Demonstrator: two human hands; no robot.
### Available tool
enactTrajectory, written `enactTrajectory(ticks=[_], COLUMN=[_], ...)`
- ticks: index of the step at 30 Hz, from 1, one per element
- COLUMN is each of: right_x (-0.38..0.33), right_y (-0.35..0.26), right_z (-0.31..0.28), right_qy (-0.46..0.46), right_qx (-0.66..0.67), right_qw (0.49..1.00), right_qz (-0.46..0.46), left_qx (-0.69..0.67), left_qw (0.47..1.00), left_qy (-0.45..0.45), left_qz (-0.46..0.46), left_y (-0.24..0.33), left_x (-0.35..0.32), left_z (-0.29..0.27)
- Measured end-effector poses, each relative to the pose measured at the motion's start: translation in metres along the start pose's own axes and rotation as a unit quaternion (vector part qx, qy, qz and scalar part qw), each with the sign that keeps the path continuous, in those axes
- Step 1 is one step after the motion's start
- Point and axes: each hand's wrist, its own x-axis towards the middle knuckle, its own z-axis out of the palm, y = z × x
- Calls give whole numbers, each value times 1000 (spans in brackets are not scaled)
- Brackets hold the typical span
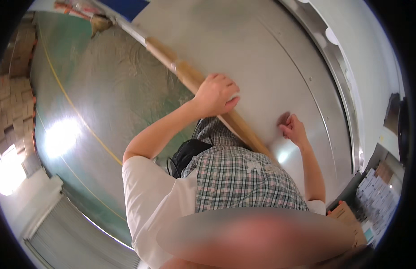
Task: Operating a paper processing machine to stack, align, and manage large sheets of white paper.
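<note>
My left hand (217,95) is closed over the near edge of a steel table (262,58), its fingers curled inward. Something small and whitish shows between its fingertips and thumb, too little to name. Beneath that hand runs a brown strip (246,129) that covers part of the table's edge. To the right, my right hand (294,129) is curled with thumb and fingers together, just over the shiny tabletop, which mirrors it. Whatever it may hold is hidden. A checked apron (248,179) covers my front, against the table's edge.
A raised metal rail (340,89) borders the table's far right side. Stacked cartons (17,107) stand at far left beyond a green floor (91,89) with yellow lines. An open brown box (347,219) sits at lower right. Something blue (127,6) lies on the table's far left end.
</note>
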Motion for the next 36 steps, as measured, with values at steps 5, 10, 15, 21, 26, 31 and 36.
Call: enactTrajectory(ticks=[5, 10, 15, 21, 26, 31, 36], right_x=[13, 24, 26, 30, 33, 31, 32], right_y=[-37, -30, -41, -50, -53, -52, -56], right_z=[-15, -8, -5, 0, 2, -3, -3], right_qy=[-49, -48, -48, -57, -61, -53, -50], right_qx=[-90, -255, -297, -294, -290, -281, -286], right_qw=[991, 959, 940, 934, 931, 931, 929], right_qz=[87, 115, 160, 195, 211, 226, 231], left_qx=[-138, -104, -406, -659, -612, -701, -777], left_qw=[987, 985, 880, 727, 742, 667, 582], left_qy=[-64, -58, -53, -3, 42, 40, 77], left_qz=[54, -123, -241, -193, -270, -250, -227], left_y=[-82, -166, -218, -270, -284, -275, -259], left_x=[77, 209, 336, 427, 473, 457, 425], left_z=[-28, -35, 5, 81, 102, 99, 65])
